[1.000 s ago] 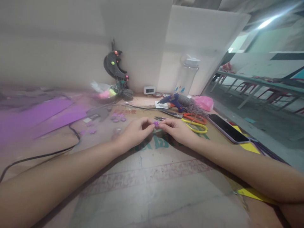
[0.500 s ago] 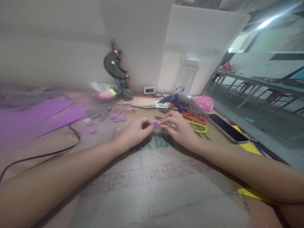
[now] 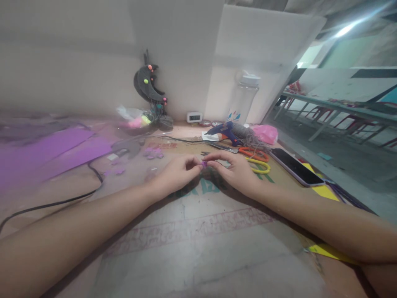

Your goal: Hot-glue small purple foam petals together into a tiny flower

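Observation:
A small purple foam piece is pinched between the fingertips of both hands, just above the cardboard work mat. My left hand closes on it from the left, thumb and forefinger together. From the right, my right hand pinches the same piece, its other fingers curled loosely. Both forearms rest on the mat. Behind the hands lie small metal snips and more little purple foam pieces.
Orange scissors and yellow scissors lie right of my right hand, beside a phone. A blue glue gun, pink bag, water bottle and small clock stand behind. Purple foam sheets and a black cable lie left.
My right hand's fingers spread out over the snips half a second ago and have now curled back in. The purple piece stays pinched between both hands in the same spot.

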A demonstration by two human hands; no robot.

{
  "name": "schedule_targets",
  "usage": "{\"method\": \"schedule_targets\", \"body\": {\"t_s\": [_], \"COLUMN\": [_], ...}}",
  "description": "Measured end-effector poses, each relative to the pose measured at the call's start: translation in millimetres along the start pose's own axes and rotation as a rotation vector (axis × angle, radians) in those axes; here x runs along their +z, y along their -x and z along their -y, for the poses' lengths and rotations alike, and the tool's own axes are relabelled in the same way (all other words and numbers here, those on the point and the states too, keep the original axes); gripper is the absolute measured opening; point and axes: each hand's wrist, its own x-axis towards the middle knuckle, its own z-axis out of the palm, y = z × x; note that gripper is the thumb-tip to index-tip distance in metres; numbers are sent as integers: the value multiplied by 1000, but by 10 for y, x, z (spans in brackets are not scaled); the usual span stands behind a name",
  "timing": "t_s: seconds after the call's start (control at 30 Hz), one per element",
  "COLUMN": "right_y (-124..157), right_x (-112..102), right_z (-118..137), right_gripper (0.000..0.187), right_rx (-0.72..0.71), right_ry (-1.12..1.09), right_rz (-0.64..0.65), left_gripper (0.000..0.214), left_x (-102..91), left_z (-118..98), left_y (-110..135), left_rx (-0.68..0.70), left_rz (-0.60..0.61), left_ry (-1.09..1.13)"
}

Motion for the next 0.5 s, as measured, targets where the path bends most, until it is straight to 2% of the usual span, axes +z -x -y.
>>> {"method": "schedule_targets", "body": {"t_s": [0.23,0.5], "right_y": [-5,-10], "right_x": [37,17], "right_z": [-30,-19], "right_gripper": [19,13], "right_rx": [-32,-83], "right_ry": [-54,-18], "right_rz": [-10,2], "left_gripper": [19,21], "left_x": [4,16], "left_z": [-66,-7], "left_y": [-7,-22], "left_rx": [20,25], "left_rz": [25,43], "left_ry": [-11,19]}}
